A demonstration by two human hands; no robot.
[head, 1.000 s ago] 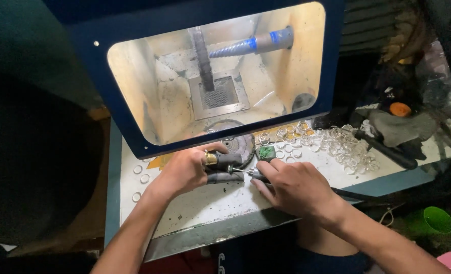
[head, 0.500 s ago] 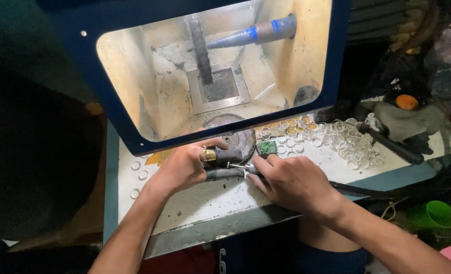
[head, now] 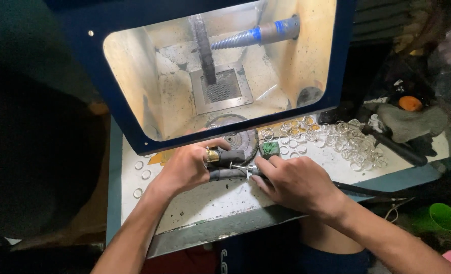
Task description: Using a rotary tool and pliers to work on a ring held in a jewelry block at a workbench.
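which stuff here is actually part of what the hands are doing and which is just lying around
In use:
left hand, gloved fingertips pinching a gold ring
right hand holding a slim rotary tool with its tip at the ring

Lying about:
pile of clear rings
green block
grey disc
tapered spindle in the lit hood
green cup

Gold ring (head: 212, 155): small band, on dark mandrel (head: 230, 156), held horiz. above bench. Rotary handpiece (head: 256, 170): slim metal tip pointing left, just beside ring, dark cable trailing right.

Bright lit centre; dark, murky surroundings
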